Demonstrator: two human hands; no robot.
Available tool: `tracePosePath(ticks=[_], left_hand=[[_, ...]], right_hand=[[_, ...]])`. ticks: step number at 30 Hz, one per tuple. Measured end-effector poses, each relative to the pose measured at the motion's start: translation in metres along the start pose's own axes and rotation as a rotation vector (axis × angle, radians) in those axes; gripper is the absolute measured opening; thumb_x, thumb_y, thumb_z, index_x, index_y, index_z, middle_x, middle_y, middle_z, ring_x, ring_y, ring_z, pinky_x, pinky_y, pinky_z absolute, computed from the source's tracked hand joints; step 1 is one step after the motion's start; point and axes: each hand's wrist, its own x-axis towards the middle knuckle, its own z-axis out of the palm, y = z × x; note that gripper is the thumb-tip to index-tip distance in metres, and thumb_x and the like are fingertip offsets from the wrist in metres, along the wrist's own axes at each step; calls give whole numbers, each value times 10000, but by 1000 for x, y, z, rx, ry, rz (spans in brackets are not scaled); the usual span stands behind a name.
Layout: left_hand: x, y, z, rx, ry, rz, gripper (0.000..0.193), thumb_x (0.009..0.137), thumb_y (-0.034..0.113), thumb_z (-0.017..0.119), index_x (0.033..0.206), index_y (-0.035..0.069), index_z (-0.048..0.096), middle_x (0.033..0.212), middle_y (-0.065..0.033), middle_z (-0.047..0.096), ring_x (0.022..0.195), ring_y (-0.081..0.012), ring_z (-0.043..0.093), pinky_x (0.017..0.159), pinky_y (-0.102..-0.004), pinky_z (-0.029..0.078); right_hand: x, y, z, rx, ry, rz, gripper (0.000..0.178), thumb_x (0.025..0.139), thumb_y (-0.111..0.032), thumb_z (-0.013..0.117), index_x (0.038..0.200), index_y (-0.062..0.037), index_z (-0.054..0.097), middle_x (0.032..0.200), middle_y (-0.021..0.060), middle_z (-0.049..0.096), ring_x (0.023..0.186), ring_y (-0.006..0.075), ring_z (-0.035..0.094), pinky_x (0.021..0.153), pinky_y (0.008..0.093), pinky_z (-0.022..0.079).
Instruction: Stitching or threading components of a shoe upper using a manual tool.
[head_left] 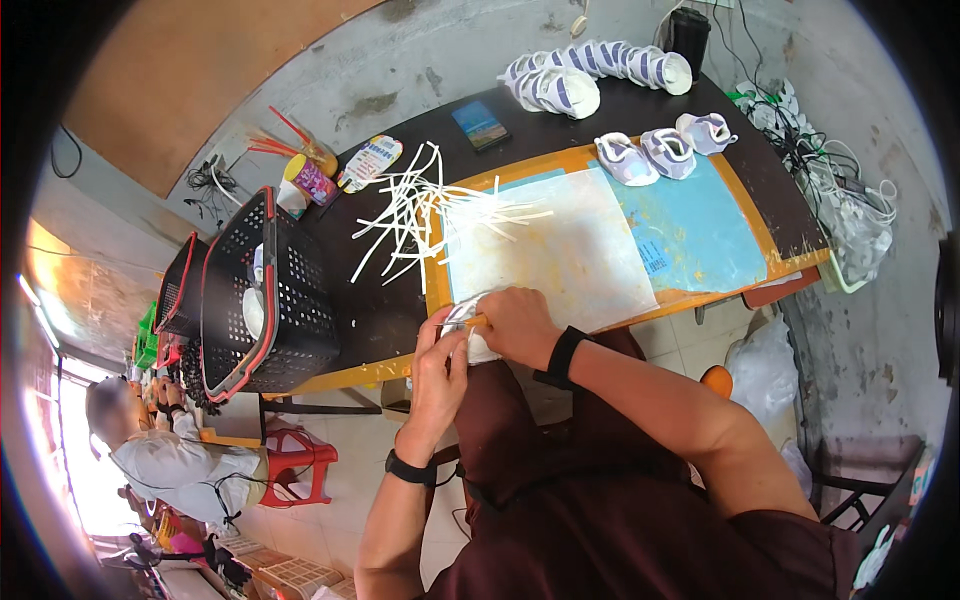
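At the table's near edge my left hand (438,368) is closed on a small white shoe (482,350), partly hidden by both hands. My right hand (520,328) grips a slim tool with an orange handle (479,321), its thin tip pointing left at the shoe; its exact kind is unclear. A translucent white sheet (560,250) lies just beyond my hands. Several loose white strips (425,215) are heaped at its left. Three small white and purple shoes (668,153) stand at the far side of a blue mat (690,225).
A black perforated basket (290,300) stands left, white items inside. Beyond it are a pink and yellow can (312,182) and a dark phone-like slab (480,125). Rows of small shoes (600,70) line the back. Cables (840,165) hang right. A co-worker (175,465) sits at far left.
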Motion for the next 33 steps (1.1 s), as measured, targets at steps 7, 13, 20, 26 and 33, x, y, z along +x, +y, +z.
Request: tracePosePath(ticks=[7, 13, 20, 26, 33], left_hand=[[-10, 9, -14, 79, -156, 91, 315, 823, 21, 612, 1135, 13, 652, 1406, -205, 385, 1245, -377, 461, 1009, -380, 412], [-9, 9, -12, 397, -116, 279, 446, 699, -8, 672, 1138, 71, 660, 1398, -210, 385, 1311, -399, 374, 1095, -507, 280], [-9, 17, -8, 537, -74, 375, 377, 679, 25, 707, 1055, 49, 692, 1355, -205, 437, 1301, -381, 393, 1068, -562, 293], [-9, 12, -3, 499, -51, 386, 339, 680, 5, 693, 1018, 31, 697, 1343, -207, 456, 1266, -383, 434, 1051, -536, 339], [-18, 1, 4, 378, 35, 321, 386, 616, -94, 675, 983, 24, 698, 1332, -221, 469, 1232, -392, 471, 1031, -446, 401]], right_hand=[[5, 16, -19, 278, -42, -56, 144, 708, -150, 626, 765, -28, 678, 713, 174, 628, 687, 352, 612, 626, 410, 474], [9, 14, -24, 284, -100, 24, 154, 692, -189, 641, 757, -59, 691, 756, 167, 648, 754, 358, 620, 682, 438, 482], [5, 20, -25, 326, -61, -113, 141, 708, -177, 640, 719, -38, 662, 638, 150, 602, 614, 335, 593, 569, 379, 451], [3, 13, -20, 136, -71, -143, 124, 696, -197, 666, 683, -74, 661, 645, 117, 617, 629, 325, 610, 592, 408, 472], [1, -5, -21, -94, -99, -227, 85, 711, -142, 649, 697, -65, 681, 695, 155, 659, 685, 316, 666, 629, 413, 513]])
